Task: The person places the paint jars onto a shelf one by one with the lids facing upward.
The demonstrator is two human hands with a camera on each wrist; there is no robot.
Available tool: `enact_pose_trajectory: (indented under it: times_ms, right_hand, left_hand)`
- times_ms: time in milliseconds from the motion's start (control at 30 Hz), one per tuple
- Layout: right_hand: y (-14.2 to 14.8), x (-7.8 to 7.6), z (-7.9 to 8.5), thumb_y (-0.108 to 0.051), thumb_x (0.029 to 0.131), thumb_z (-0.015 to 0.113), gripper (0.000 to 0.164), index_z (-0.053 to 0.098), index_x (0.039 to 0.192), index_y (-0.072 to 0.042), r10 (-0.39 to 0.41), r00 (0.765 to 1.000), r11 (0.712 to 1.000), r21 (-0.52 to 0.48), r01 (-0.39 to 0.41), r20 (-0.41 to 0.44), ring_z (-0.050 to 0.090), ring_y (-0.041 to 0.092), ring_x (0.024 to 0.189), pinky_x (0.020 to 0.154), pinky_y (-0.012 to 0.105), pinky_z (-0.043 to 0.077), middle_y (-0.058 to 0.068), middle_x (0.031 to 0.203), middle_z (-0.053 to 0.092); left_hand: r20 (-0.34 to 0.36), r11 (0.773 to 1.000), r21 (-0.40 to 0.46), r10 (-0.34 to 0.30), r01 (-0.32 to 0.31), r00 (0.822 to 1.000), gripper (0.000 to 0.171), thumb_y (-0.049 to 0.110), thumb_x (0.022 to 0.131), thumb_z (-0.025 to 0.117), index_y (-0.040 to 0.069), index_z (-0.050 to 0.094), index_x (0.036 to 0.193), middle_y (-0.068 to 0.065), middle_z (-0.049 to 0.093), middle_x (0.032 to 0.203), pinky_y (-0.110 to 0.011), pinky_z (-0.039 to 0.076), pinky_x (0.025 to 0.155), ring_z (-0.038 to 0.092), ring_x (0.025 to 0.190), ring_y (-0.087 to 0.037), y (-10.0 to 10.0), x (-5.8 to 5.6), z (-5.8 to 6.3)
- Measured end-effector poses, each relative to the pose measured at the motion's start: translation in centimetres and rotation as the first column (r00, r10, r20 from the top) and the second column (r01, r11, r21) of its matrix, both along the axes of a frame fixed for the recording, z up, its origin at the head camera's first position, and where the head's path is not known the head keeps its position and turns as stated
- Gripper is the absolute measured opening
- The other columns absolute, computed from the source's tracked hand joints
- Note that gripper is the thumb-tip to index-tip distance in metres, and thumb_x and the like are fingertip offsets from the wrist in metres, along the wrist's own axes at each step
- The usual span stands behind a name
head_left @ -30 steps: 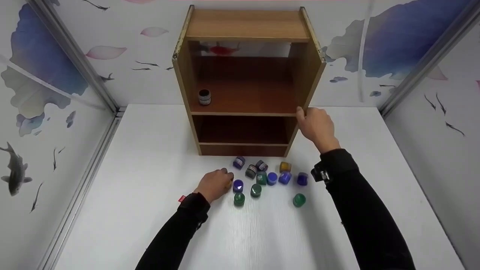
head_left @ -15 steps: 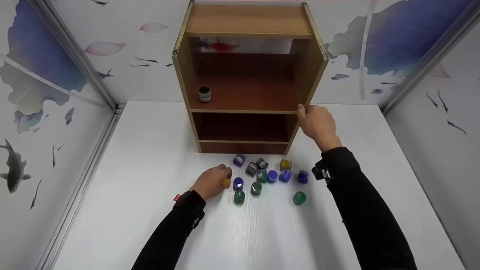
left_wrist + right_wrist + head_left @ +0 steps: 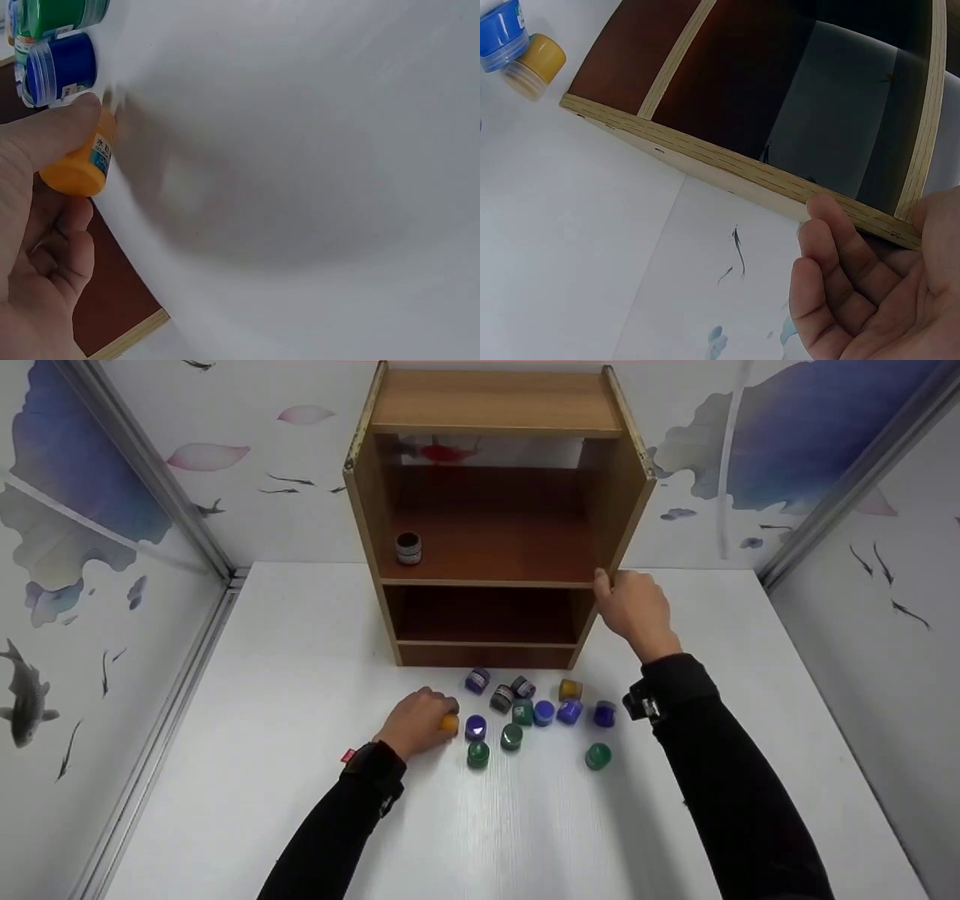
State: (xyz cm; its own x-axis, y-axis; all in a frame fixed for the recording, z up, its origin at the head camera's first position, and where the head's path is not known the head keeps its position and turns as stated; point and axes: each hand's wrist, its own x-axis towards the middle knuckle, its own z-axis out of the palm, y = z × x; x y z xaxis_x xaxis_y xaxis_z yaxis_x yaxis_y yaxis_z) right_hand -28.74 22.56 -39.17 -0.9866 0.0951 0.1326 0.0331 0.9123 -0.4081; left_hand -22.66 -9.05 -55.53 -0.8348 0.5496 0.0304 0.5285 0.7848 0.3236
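My left hand (image 3: 415,723) pinches an orange paint jar (image 3: 77,171) between thumb and fingers, low over the white table, left of the other jars. In the left wrist view the jar is tilted, with part of its label showing. My right hand (image 3: 636,611) grips the right side panel of a small wooden shelf unit (image 3: 628,502), thumb at the front edge by the middle board and fingers curled on the outside. Nearest to the left hand are a blue-purple paint jar (image 3: 475,727) and a green paint jar (image 3: 478,755).
In front of the shelf several more paint jars lie or stand close together, among them a yellow one (image 3: 570,689) and a dark grey one (image 3: 502,698). A green jar (image 3: 598,756) stands apart. One dark jar (image 3: 409,548) stands on the middle board. Patterned walls enclose the table (image 3: 300,615).
My left hand has drawn slightly left with the orange jar, away from the group, and more of the jar shows. My right hand stays on the side panel.
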Motion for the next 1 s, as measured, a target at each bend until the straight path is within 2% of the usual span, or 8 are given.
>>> enact_pose_trajectory:
  times_ms: [233, 400, 500, 700, 833, 1000]
  right_hand:
    - [-0.08, -0.08, -0.14, -0.039, 0.103, 0.033, 0.052, 0.044, 0.062, -0.009, -0.001, 1.0, 1.0, 0.001, 0.001, 0.009, 0.048, 0.025, 0.061, 0.052, 0.035, 0.036, 0.007, 0.064, 0.046]
    - [-0.07, -0.09, -0.16, -0.039, 0.103, 0.033, 0.052, 0.044, 0.062, -0.009, 0.0, 1.0, 1.0, 0.005, 0.0, 0.005, 0.048, 0.025, 0.061, 0.052, 0.035, 0.036, 0.007, 0.064, 0.045]
    - [-0.04, -0.1, -0.15, -0.039, 0.103, 0.033, 0.052, 0.043, 0.062, -0.009, -0.003, 1.0, 1.0, 0.006, 0.003, 0.002, 0.048, 0.025, 0.061, 0.053, 0.035, 0.037, 0.007, 0.064, 0.046]
    - [0.03, -0.14, -0.24, -0.039, 0.103, 0.033, 0.053, 0.045, 0.062, -0.009, -0.001, 1.0, 1.0, 0.006, 0.001, -0.004, 0.051, 0.027, 0.062, 0.055, 0.039, 0.04, 0.011, 0.066, 0.051]
    - [0.08, -0.17, -0.31, -0.039, 0.103, 0.032, 0.053, 0.047, 0.062, -0.008, 0.002, 1.0, 1.0, 0.01, -0.002, -0.013, 0.056, 0.03, 0.065, 0.057, 0.044, 0.044, 0.017, 0.071, 0.059]
    - [0.06, -0.18, -0.27, -0.039, 0.103, 0.032, 0.053, 0.046, 0.063, -0.008, 0.001, 1.0, 1.0, 0.012, -0.001, -0.003, 0.055, 0.03, 0.067, 0.058, 0.044, 0.043, 0.018, 0.074, 0.059]
  left_hand:
    - [0.108, 0.997, -0.067, 0.053, -0.046, 0.993, 0.028, 0.019, 0.083, 0.076, 0.011, 0.064, 0.107, -0.006, 0.067, 0.094, -0.039, 0.053, 0.079, 0.061, 0.083, -0.021, 0.02, 0.17, 0.18]
    - [0.085, 0.996, -0.085, 0.03, -0.023, 0.996, 0.031, 0.016, 0.088, 0.069, 0.015, 0.068, 0.119, -0.007, 0.07, 0.104, -0.04, 0.055, 0.084, 0.067, 0.093, -0.024, 0.06, 0.33, 0.12]
    - [0.054, 0.997, -0.076, 0.014, -0.01, 0.998, 0.028, 0.015, 0.088, 0.069, 0.015, 0.072, 0.115, -0.008, 0.07, 0.103, -0.04, 0.055, 0.083, 0.067, 0.094, -0.024, 0.12, 0.38, -0.01]
    - [-0.055, 0.997, -0.082, -0.016, 0.012, 0.998, 0.024, 0.018, 0.079, 0.078, 0.014, 0.075, 0.103, -0.004, 0.072, 0.096, -0.039, 0.053, 0.08, 0.063, 0.089, -0.023, 0.28, 0.43, -0.26]
    - [-0.037, 0.997, -0.076, -0.017, 0.015, 0.999, 0.028, 0.017, 0.078, 0.079, 0.013, 0.073, 0.105, -0.004, 0.072, 0.098, -0.037, 0.053, 0.084, 0.062, 0.092, -0.022, 0.41, 0.49, -0.31]
    - [0.001, 0.999, -0.046, 0.005, -0.005, 1.0, 0.023, 0.013, 0.083, 0.072, 0.01, 0.07, 0.106, -0.006, 0.071, 0.099, -0.037, 0.054, 0.083, 0.063, 0.092, -0.023, 0.35, 0.52, -0.23]
